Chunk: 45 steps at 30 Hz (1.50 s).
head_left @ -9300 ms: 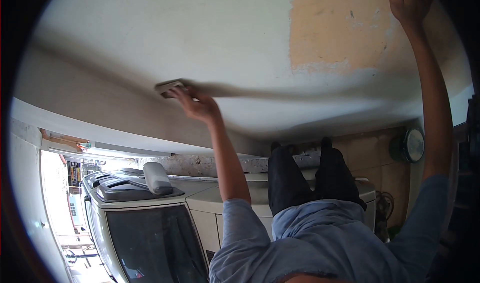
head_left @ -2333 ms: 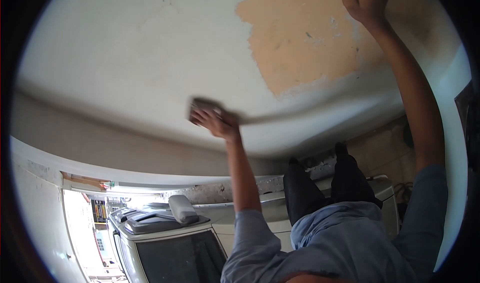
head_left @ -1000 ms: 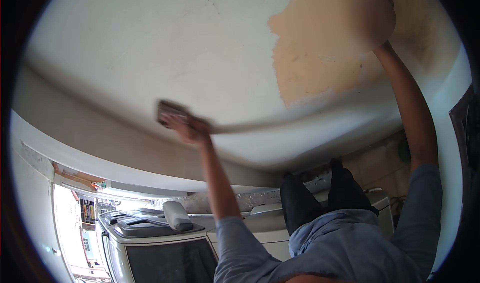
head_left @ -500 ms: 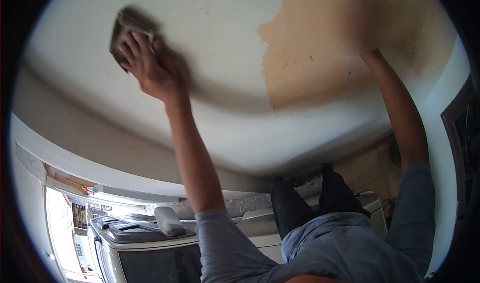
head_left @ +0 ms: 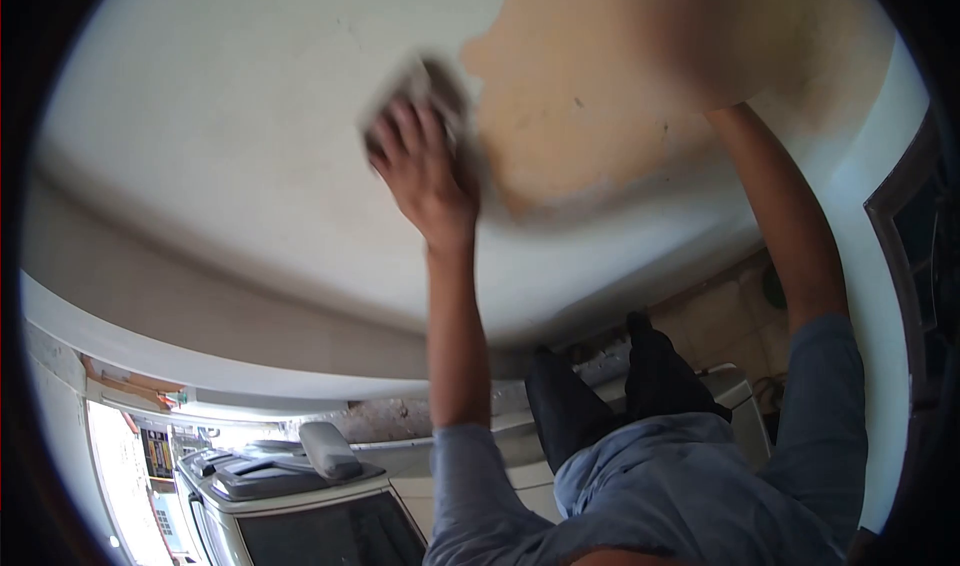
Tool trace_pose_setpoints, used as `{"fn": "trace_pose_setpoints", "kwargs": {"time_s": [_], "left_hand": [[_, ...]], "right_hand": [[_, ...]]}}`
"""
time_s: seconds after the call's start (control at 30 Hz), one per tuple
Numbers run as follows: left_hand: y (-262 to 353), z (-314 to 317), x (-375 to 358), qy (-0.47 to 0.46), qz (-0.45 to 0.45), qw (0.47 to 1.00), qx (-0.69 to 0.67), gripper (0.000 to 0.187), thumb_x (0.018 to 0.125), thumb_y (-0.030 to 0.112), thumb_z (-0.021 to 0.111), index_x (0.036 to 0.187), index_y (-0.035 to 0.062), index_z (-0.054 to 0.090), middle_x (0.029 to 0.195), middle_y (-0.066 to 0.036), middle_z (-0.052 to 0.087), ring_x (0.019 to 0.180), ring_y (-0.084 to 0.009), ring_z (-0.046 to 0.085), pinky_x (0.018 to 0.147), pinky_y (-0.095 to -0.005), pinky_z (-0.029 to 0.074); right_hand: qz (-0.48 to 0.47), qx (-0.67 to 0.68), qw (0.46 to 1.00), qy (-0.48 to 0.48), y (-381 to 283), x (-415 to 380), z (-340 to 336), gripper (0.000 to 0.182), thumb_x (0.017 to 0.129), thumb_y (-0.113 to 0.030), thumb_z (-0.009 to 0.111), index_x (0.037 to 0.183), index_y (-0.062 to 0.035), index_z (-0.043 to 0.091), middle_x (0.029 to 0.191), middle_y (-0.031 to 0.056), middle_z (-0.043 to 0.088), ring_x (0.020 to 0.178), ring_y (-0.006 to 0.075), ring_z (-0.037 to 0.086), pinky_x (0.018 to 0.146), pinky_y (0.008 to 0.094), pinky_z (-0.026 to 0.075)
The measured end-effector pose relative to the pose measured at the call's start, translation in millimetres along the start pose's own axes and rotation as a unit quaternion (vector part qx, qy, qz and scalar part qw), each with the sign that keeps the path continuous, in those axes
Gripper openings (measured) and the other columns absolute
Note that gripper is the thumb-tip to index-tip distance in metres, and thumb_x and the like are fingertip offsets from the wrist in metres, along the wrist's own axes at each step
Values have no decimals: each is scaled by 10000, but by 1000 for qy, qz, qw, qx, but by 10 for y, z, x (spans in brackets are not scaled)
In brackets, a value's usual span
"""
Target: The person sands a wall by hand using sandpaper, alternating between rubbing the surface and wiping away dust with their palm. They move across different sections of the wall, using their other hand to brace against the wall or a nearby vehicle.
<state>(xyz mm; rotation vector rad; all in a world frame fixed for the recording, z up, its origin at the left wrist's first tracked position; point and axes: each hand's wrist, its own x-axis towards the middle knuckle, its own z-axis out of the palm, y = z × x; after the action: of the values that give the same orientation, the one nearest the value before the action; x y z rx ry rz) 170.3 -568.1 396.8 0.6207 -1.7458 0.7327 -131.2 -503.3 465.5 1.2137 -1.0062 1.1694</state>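
Note:
My left hand [head_left: 428, 171] presses a dark brown flat pad [head_left: 435, 86] against the pale wall, fingers laid over its back and thumb along its right side. Motion blurs the pad, so its exact kind does not show. Just right of it begins a bare tan patch [head_left: 560, 116] with a ragged edge, where the pale coating [head_left: 250, 96] ends. My right hand [head_left: 690, 46] is raised at the upper right over the tan patch. A blur covers it, hiding its fingers and anything in them.
Behind my body at the lower left stands a vehicle [head_left: 330, 531] with a dark window and a side mirror [head_left: 330, 451]. A dark-framed opening [head_left: 900, 216] lies at the right. Floor tiles [head_left: 715, 321] show near my feet, below the wall.
My left hand and the pad have slid right across the wall, from the pale area to the edge of the tan patch. The right arm stays raised, and the view has shifted slightly.

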Motion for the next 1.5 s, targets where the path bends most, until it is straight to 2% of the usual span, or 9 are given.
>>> {"fn": "trace_pose_setpoints", "kwargs": {"time_s": [0.2, 0.33, 0.47, 0.57, 0.83, 1.03, 1.2, 1.33, 1.5], "left_hand": [[120, 129, 851, 125, 15, 992, 7, 449, 925, 212, 593, 1354, 86, 545, 1395, -150, 521, 1321, -386, 445, 1098, -542, 279], [421, 459, -767, -23, -13, 998, -62, 492, 1000, 261, 276, 1368, 50, 525, 1420, -154, 499, 1364, -376, 399, 1160, -503, 143], [855, 596, -2220, -80, -2, 996, -46, 485, 775, -5, 578, 1255, 58, 605, 1286, -141, 600, 1239, -393, 516, 990, -504, 393], [731, 337, -1416, -202, -40, 978, -26, 424, 849, 35, 545, 1261, 100, 624, 1251, -60, 645, 1263, -287, 524, 1038, -462, 362], [-811, -420, 1529, 169, 87, 982, 11, 372, 923, 209, 589, 1281, 109, 610, 1293, -132, 608, 1270, -354, 511, 1078, -442, 378], [-522, -8, -361, 84, -4, 996, -3, 456, 964, 213, 428, 1399, 92, 496, 1482, -150, 421, 1412, -349, 326, 1174, -522, 119], [116, 222, -2262, -64, -40, 996, 38, 374, 840, 36, 553, 1202, 59, 644, 1295, -161, 596, 1265, -364, 502, 1080, -552, 278], [-498, -151, -1149, -181, 9, 976, 118, 438, 808, 60, 568, 1240, 105, 624, 1340, -148, 568, 1271, -360, 494, 1063, -571, 318], [-1381, -747, 749, 129, 67, 986, 80, 388, 960, 183, 551, 1332, 76, 566, 1395, -116, 530, 1333, -323, 454, 1112, -486, 307]], "right_hand": [[-7, -7, 1000, -4, 36, -5, 44, 417, 944, -157, 479, 1314, 36, 473, 1425, 231, 431, 1336, 357, 382, 1087, 465, 263], [-19, 11, 1000, 15, 37, -30, 28, 405, 943, -157, 475, 1300, 34, 491, 1416, 229, 441, 1331, 354, 387, 1087, 461, 261], [-3, 5, 1000, 12, -9, -5, 4, 398, 945, -175, 477, 1281, 36, 507, 1406, 233, 447, 1317, 355, 400, 1080, 469, 263], [-16, 5, 1000, 0, 53, -1, -2, 410, 946, -180, 475, 1291, 39, 493, 1415, 241, 432, 1320, 362, 392, 1081, 474, 261], [-42, 14, 999, 8, 61, 8, 46, 391, 958, -148, 475, 1299, 44, 478, 1422, 234, 426, 1330, 365, 381, 1100, 459, 254], [-30, 2, 999, 11, 88, -31, 90, 394, 960, -157, 472, 1299, 45, 474, 1428, 235, 423, 1342, 359, 372, 1102, 462, 247], [-20, 0, 1000, 6, 18, 4, 25, 405, 962, -170, 468, 1299, 54, 470, 1433, 246, 416, 1342, 368, 369, 1098, 469, 248], [-16, -7, 1000, -16, 38, -14, 35, 415, 978, -199, 439, 1303, 57, 466, 1434, 250, 414, 1340, 376, 369, 1095, 477, 252], [-28, 25, 999, 29, 36, -1, 75, 392, 966, -214, 507, 1276, 25, 526, 1370, 222, 491, 1290, 379, 434, 1071, 461, 311]]}}
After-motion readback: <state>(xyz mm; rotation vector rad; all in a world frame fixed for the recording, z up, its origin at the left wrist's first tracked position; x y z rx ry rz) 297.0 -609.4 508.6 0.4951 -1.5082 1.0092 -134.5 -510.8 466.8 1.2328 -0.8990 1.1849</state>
